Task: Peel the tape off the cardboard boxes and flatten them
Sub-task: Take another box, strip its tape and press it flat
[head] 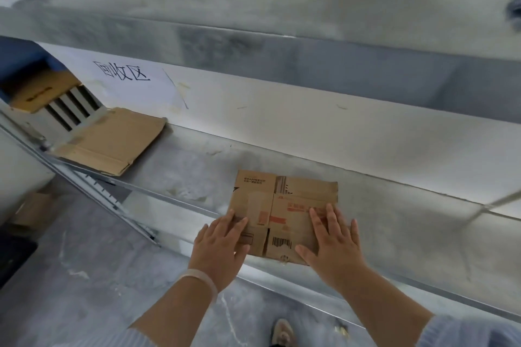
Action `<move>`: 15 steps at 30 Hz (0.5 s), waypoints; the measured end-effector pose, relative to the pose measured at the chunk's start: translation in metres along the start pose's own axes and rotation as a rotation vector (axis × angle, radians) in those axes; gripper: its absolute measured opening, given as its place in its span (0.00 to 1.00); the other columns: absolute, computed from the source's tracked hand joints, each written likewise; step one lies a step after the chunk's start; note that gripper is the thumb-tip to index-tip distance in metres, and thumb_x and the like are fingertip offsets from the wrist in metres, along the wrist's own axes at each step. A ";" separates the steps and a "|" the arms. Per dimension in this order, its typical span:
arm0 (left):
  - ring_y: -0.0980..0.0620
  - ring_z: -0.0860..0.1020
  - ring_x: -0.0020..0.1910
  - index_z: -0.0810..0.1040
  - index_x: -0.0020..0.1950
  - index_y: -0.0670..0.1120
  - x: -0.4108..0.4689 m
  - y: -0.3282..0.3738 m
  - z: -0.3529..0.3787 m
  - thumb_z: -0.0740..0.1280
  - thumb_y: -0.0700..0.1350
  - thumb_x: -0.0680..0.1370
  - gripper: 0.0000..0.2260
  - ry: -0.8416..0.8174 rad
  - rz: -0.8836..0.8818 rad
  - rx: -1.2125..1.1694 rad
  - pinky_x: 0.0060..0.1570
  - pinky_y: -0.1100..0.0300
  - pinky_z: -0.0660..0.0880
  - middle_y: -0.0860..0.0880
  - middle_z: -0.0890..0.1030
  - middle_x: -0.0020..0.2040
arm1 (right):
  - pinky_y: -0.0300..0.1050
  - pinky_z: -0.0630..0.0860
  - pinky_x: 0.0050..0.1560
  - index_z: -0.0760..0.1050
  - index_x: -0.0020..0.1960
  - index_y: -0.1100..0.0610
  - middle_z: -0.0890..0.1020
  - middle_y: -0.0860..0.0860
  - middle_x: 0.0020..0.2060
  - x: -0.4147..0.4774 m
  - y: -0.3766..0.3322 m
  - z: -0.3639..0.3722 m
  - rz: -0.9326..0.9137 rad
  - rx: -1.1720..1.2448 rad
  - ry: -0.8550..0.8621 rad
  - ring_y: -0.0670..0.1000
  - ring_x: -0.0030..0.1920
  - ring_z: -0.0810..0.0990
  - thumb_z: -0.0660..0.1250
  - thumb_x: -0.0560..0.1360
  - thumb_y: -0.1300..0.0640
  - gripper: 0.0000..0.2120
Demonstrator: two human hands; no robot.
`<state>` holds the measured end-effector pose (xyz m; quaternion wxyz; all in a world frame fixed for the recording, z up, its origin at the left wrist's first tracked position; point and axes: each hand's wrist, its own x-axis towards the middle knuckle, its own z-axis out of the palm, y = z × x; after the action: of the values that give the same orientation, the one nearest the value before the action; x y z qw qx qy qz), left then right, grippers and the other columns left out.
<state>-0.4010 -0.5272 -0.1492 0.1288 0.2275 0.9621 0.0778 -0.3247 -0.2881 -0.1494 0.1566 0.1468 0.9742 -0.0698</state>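
**Flattening step.** A flattened cardboard box (284, 205) is shown lying at the near lip of the metal shelf (408, 234), held down by both hands. The left hand (222, 245) is laid flat on its near-left corner and the right hand (335, 242) on its near-right part. The fingers are extended and nothing is gripped. A slide off the lip to the floor is judged possible if pressure is applied unevenly. Creased flaps may spring up once released. Leftover tape cannot be made out. A second flattened box (112, 144) is seen far left.
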 end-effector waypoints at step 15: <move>0.46 0.53 0.76 0.58 0.76 0.59 0.067 -0.137 -0.063 0.60 0.57 0.78 0.26 -0.077 -0.194 -0.159 0.74 0.48 0.53 0.49 0.51 0.78 | 0.60 0.32 0.74 0.34 0.78 0.49 0.36 0.56 0.77 0.096 -0.147 -0.019 -0.037 -0.035 0.003 0.55 0.76 0.32 0.32 0.66 0.25 0.47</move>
<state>-0.5340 -0.6231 -0.1318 0.1901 0.1251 0.9647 0.1323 -0.4625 -0.3988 -0.1492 0.1561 0.1261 0.9781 -0.0553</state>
